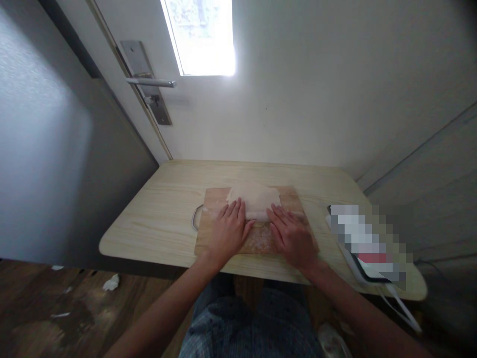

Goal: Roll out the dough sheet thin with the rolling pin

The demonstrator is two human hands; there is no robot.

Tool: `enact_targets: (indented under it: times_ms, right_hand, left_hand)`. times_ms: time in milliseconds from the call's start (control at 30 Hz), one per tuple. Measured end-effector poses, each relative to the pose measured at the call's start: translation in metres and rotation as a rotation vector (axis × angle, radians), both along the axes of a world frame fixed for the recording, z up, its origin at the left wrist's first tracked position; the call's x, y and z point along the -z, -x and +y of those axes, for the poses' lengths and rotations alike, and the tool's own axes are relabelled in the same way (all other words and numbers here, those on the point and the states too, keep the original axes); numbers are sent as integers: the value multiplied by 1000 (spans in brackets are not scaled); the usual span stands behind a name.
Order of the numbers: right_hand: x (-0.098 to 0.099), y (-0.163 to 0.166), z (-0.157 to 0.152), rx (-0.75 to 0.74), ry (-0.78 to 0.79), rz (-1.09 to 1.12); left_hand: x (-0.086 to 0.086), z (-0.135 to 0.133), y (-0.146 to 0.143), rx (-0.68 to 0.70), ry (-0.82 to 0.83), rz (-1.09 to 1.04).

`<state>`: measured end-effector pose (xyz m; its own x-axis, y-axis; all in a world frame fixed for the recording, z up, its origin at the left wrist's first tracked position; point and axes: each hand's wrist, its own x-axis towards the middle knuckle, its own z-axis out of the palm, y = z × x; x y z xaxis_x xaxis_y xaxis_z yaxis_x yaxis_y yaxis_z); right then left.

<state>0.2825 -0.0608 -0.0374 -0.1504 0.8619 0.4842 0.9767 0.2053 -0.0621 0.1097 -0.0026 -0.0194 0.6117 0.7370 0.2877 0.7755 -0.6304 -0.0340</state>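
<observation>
A wooden cutting board (214,236) with a metal ring handle at its left lies on the table. A pale, flattened sheet of dough (255,194) covers its far part. Across the near edge of the dough lies a rolling pin (257,216), dusted pale. My left hand (230,226) rests on the pin's left part, fingers stretched forward and thumb apart. On the right part lies my right hand (292,233), its fingers extended over the pin toward the dough. Both palms face down, and neither hand wraps round the pin. White flour is scattered on the board between them.
The light wooden table (149,219) stands against a white door (298,99) with a lever handle (152,82). At the table's right lies a device with a blurred screen (367,248), with a white cable (404,308). Paper scraps (111,283) lie on the floor at left.
</observation>
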Motion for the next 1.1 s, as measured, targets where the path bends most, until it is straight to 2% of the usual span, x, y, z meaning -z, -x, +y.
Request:
enact_targets:
  times_ms: [200,400,667,833,1100]
  right_hand:
    - [-13,-5,25,-2,128,-34]
    - [-26,-3,75,79,319,-58]
    - [-32,-5,131,195,487,1]
    - [-36,-8,149,193,545,49]
    - [-35,-13,165,247,578,100]
  left_hand:
    - [0,16,-4,-49,37,3]
    - [-6,57,-18,-134,46,-13]
    - [-16,108,-31,-197,181,-58]
    - [-20,126,-36,-237,190,-65]
    - [-21,146,-43,-227,213,-6]
